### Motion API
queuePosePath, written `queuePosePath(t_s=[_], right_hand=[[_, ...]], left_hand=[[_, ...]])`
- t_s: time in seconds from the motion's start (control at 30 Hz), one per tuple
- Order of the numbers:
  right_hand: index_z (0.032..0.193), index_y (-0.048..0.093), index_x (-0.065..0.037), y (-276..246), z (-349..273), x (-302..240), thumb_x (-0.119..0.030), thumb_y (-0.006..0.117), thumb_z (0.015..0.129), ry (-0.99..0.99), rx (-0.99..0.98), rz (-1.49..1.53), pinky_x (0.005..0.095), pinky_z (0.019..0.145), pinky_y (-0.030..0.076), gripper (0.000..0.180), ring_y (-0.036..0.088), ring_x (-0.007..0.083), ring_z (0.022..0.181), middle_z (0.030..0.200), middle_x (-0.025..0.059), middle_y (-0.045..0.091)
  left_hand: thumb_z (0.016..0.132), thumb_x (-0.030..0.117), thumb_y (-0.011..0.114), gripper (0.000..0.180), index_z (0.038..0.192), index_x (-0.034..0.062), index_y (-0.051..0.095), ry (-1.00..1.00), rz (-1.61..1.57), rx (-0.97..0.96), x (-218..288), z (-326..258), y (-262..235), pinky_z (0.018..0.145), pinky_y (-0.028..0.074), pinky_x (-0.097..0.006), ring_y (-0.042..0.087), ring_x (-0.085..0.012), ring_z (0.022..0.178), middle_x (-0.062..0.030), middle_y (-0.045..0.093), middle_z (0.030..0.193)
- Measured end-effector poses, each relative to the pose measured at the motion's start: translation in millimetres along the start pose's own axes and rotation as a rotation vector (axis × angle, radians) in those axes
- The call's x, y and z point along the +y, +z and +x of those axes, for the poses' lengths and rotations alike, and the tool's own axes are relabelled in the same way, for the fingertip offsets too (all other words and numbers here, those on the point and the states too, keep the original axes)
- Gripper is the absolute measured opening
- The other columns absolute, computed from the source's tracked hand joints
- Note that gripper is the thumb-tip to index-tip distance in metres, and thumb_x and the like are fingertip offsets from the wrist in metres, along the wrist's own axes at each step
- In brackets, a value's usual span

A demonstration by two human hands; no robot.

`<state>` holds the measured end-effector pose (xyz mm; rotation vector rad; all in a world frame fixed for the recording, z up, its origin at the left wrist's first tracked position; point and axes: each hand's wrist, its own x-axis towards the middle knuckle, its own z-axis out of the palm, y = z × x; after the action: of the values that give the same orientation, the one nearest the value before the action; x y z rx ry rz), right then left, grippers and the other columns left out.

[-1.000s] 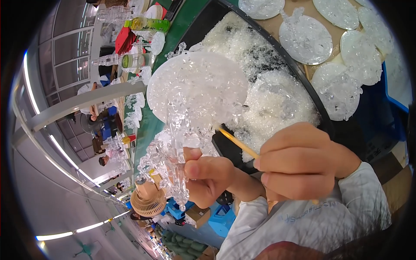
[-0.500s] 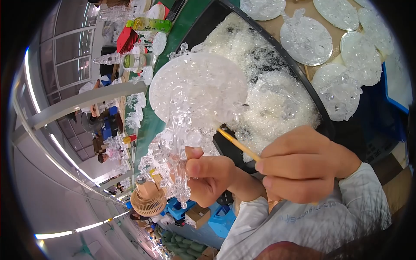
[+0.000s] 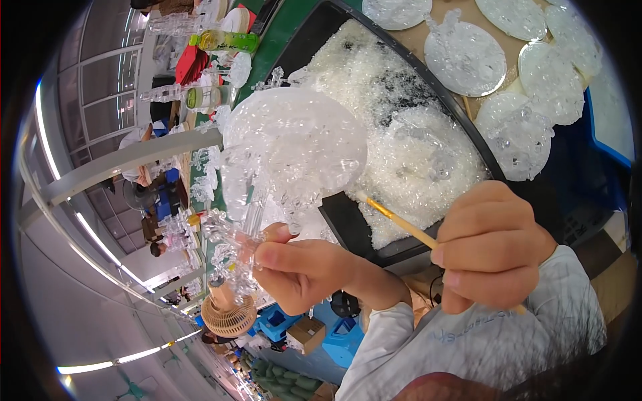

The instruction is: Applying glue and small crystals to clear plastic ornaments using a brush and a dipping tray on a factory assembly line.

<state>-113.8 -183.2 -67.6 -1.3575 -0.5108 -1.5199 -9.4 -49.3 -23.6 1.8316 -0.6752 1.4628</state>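
Between the thumb and fingers of my left hand [image 3: 301, 267] is a clear plastic ornament [image 3: 234, 244] with many knobs and branches. Beyond it a round, frosted disc [image 3: 294, 144] lies over the left part of a black tray; whether the ornament joins the disc I cannot tell. A thin paintbrush [image 3: 401, 222] with a wooden handle and pale tip is gripped in my right hand [image 3: 491, 247]. Its tip points up and left, apart from the ornament. Clear white granules [image 3: 428, 154] are heaped in the black tray [image 3: 445, 93].
Several round clear pieces [image 3: 465, 57] lie on a brown board at the upper right, near a blue bin [image 3: 595, 127]. Bottles, including a green one [image 3: 224, 41], stand along the green table at the left. A tan fan [image 3: 229, 311] is at the lower left. Other people sit farther off.
The ornament has turned and shifted left in my left hand. My right hand has drawn the brush to the right, away from the ornament and disc. The disc appears slightly farther left.
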Motion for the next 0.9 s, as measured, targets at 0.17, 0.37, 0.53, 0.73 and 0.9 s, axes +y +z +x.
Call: queuePosePath(t_s=[0.17,0.37,0.53,0.73,0.9], right_hand=[[0.083,0.058,0.001,9,0,2,0.003,0.069,0.07,-0.041,0.023,-0.062,0.0273,0.043,0.048,0.017,0.059,0.0213,0.058,0.08,0.0111,0.06],[0.08,0.058,0.001,10,-2,1,0.002,0.07,0.068,-0.033,-0.007,-0.021,0.0275,0.044,0.048,0.017,0.06,0.0226,0.057,0.081,0.0121,0.059],[0.08,0.059,0.002,6,1,-1,0.002,0.067,0.068,0.013,-0.085,-0.004,0.028,0.043,0.048,0.015,0.06,0.0235,0.057,0.078,0.0123,0.059],[0.078,0.058,0.002,12,-1,3,0.002,0.067,0.068,-0.02,0.003,-0.033,0.0284,0.044,0.047,0.014,0.059,0.0229,0.055,0.078,0.0126,0.059],[0.078,0.057,0.002,13,0,1,0.002,0.067,0.068,0.066,-0.005,0.006,0.0284,0.045,0.048,0.013,0.058,0.0228,0.055,0.076,0.0127,0.058]], left_hand=[[0.102,0.018,0.051,0.042,0.068,-0.0067,0.052,-0.183,0.052,0.02,1,4,-2,0.047,0.037,-0.027,0.047,-0.016,0.049,-0.0099,0.052,0.058],[0.102,0.019,0.052,0.039,0.074,-0.0089,0.057,-0.195,0.033,0.033,-4,3,-4,0.048,0.036,-0.026,0.047,-0.0155,0.05,-0.009,0.052,0.058],[0.102,0.019,0.053,0.039,0.076,-0.0102,0.058,-0.199,0.013,0.041,-6,5,-6,0.049,0.037,-0.026,0.046,-0.0151,0.05,-0.0086,0.051,0.058],[0.102,0.019,0.053,0.04,0.073,-0.0085,0.056,-0.233,0.002,0.034,-4,7,-6,0.049,0.037,-0.026,0.046,-0.0154,0.05,-0.0089,0.051,0.057],[0.102,0.02,0.052,0.042,0.071,-0.0081,0.054,-0.236,0.039,0.025,-4,9,-9,0.054,0.042,-0.026,0.045,-0.0148,0.05,-0.0091,0.051,0.057]])
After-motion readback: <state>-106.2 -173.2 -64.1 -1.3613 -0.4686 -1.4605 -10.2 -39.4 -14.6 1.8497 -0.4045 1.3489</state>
